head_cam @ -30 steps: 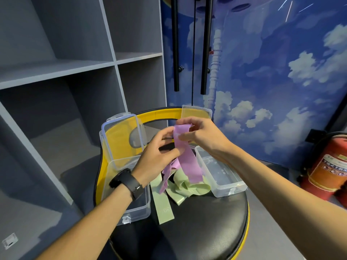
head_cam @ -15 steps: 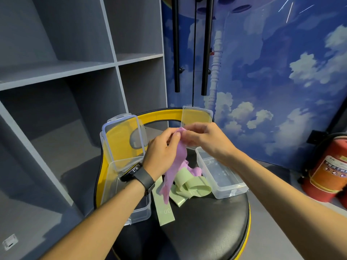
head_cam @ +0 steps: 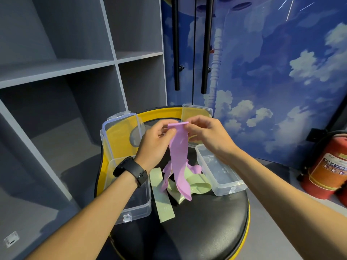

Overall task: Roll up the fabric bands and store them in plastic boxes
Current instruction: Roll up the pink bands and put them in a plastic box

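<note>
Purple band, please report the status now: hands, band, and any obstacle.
Left hand and right hand both pinch purple band at top edge. Band hangs unrolled over green band. Both plastic boxes open, empty. Nothing blocking.

Both forearms are bare, with no sleeves showing anywhere in view. The left hand (head_cam: 154,145) has a black watch (head_cam: 132,170) on its wrist, with a broad matte strap and a dark rectangular buckle. The right hand (head_cam: 208,136) wears nothing at all.
</note>
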